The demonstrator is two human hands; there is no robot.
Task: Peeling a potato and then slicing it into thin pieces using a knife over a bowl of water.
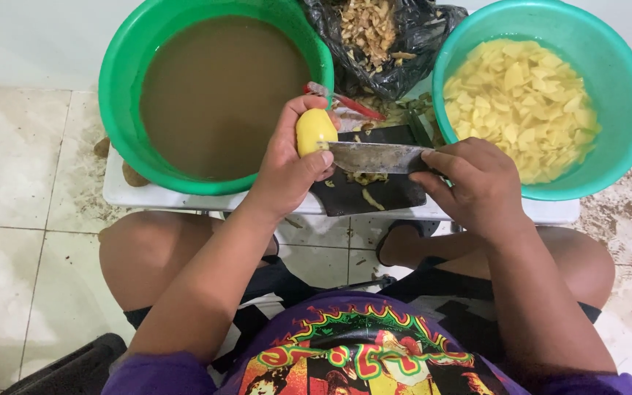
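Observation:
My left hand [287, 164] grips a peeled yellow potato [314, 129] and holds it upright above a black cutting board [374, 192]. My right hand [473, 184] is closed on the handle of a broad steel knife [371, 156]. The blade lies flat and level, with its tip against the potato's lower side. A few pale potato bits lie on the board beneath the blade.
A green basin [122, 80] of murky brown water sits at the left on a low white table [140, 196]. A teal basin [627, 102] of potato slices stands at the right. A black bag [404, 51] of peelings and a red-handled peeler [345, 101] lie behind the board. My bare knees are under the table.

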